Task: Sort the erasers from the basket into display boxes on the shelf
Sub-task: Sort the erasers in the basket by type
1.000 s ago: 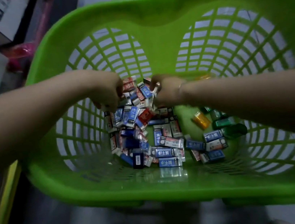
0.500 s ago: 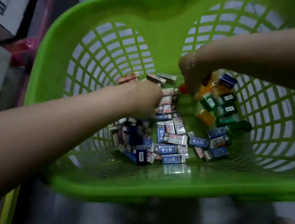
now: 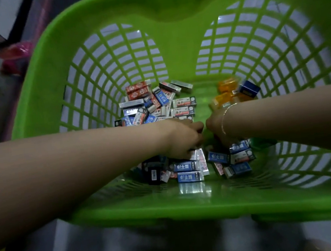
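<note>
Grey floor beneath green basket (image 3: pixel 175 7): erasers (image 3: pixel 158 103) heaped inside; I judge them light, stiff, slick-sleeved, best pinched across long sides. My left hand (image 3: pixel 180 139), right hand (image 3: pixel 217 127) buried among them; fingers hidden, grip indeterminable.

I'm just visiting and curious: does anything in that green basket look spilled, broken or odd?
Nothing looks broken or spilled. The erasers lie in a loose jumble on the floor of the basket, none outside it. Both hands, left and right, reach into the pile.
</note>
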`<state>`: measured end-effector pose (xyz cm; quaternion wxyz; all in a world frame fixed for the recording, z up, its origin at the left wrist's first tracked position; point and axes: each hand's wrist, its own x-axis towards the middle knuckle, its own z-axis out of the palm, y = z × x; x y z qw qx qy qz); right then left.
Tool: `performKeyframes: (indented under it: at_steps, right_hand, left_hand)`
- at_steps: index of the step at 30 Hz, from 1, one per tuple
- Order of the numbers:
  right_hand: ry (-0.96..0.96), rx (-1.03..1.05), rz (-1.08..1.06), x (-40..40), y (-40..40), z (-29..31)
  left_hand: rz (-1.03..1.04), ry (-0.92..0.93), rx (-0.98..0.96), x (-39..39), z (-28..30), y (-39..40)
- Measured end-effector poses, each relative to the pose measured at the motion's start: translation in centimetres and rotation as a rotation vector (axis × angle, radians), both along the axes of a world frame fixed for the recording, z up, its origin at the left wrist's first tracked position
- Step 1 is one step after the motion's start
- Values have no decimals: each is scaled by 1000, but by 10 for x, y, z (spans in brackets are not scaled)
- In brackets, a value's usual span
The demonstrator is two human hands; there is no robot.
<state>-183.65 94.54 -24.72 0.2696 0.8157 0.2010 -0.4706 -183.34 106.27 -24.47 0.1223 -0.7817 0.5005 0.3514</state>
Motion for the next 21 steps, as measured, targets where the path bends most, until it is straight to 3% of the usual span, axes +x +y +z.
performKeyframes:
  at_steps: [4, 7, 13, 18, 21]
  right_hand:
    - [-87, 16, 94, 5, -10, 5]
    - [-26, 33, 116, 7, -10, 12]
    - [249, 168, -313, 9, -9, 18]
    - [202, 173, -232, -15, 9, 4]
    - [167, 154, -250, -27, 17, -4]
  left_hand:
    - [-20, -14, -8, 6, 1, 2]
    - [-76, -30, -8, 11, -1, 4]
    - [-123, -96, -26, 14, -2, -1]
    - [253, 17, -136, 34, 39, 5]
    - [480, 66, -12, 55, 66, 26]
